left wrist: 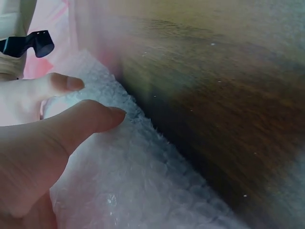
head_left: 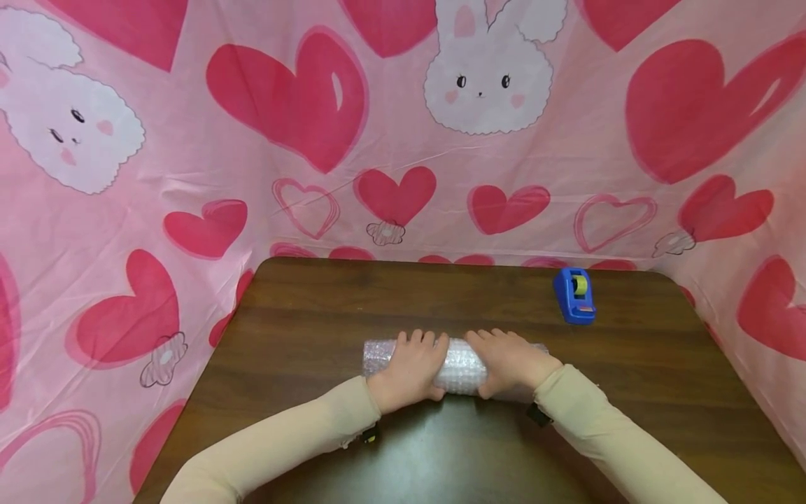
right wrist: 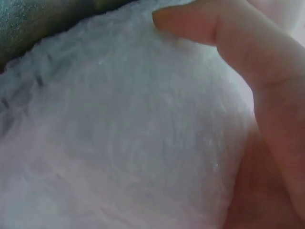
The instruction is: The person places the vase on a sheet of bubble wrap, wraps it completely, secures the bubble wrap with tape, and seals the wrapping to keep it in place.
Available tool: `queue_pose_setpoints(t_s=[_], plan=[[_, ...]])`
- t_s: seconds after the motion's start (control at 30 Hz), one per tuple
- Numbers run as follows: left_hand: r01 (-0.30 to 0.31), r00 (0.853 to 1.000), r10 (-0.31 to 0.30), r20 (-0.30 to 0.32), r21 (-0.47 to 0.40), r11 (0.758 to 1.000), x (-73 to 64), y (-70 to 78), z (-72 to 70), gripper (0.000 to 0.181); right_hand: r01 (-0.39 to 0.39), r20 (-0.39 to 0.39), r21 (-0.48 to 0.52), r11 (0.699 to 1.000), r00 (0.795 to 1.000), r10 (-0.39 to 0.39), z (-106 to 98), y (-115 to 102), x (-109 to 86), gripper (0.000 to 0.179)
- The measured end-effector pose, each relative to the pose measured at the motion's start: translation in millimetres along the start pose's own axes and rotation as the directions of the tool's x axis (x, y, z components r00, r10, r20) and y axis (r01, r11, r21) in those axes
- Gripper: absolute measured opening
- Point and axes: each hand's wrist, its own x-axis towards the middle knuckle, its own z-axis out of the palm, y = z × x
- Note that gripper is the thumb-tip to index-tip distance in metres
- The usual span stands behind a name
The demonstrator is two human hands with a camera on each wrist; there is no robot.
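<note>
A roll of bubble wrap (head_left: 462,367) lies crosswise on the dark wooden table, its clear bubbled surface catching the light. My left hand (head_left: 412,367) grips it left of the middle, fingers over the top and thumb on the near side. Right of the middle, my right hand (head_left: 506,360) grips it the same way. Close up in the left wrist view, the left thumb (left wrist: 90,119) presses on the bubble wrap (left wrist: 128,176). The right wrist view has the right thumb (right wrist: 228,28) lying against the bubble wrap (right wrist: 128,119). Whether anything is inside the roll is hidden.
A blue tape dispenser (head_left: 574,297) with a yellowish roll stands at the back right of the table (head_left: 315,301). Pink cloth (head_left: 403,150) with hearts and rabbits hangs behind the table and along both sides.
</note>
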Motion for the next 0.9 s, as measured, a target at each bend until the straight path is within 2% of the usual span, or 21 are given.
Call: queue_pose_setpoints(t_s=[0.13,0.3,0.47,0.57,0.7,0.9], plan=[[0.003,0.999,-0.001,0.048,-0.036,0.999,2.8,-0.3,-3.6,0.078,0.002,0.029,0.01,1.0,1.0,-0.002,-3.6,1.0,-1.2,0.074],[0.005,0.995,0.003,0.103,-0.074,0.997,5.4,-0.7,-6.3,0.078,-0.022,0.056,-0.034,0.999,0.998,0.024,-5.0,-2.1,-4.0,0.093],[0.017,0.984,0.01,0.18,-0.148,0.989,8.9,-3.9,-10.3,0.075,0.022,-0.01,-0.109,0.994,1.0,-0.023,-5.9,-8.8,-15.0,0.099],[0.031,0.971,0.019,0.237,-0.206,0.978,11.8,-7.4,-11.7,0.073,0.06,-0.067,-0.141,0.988,0.995,-0.071,-5.3,-12.2,-23.9,0.101],[0.066,0.949,0.019,0.316,-0.257,0.964,16.7,-12.3,-14.2,0.076,0.065,-0.143,-0.209,0.976,0.985,-0.096,1.9,-15.6,-32.8,0.107],[0.091,0.908,0.038,0.417,-0.285,0.954,24.2,-18.0,-18.6,0.077,0.038,-0.271,-0.346,0.938,0.952,-0.139,20.9,-19.5,-37.3,0.112]])
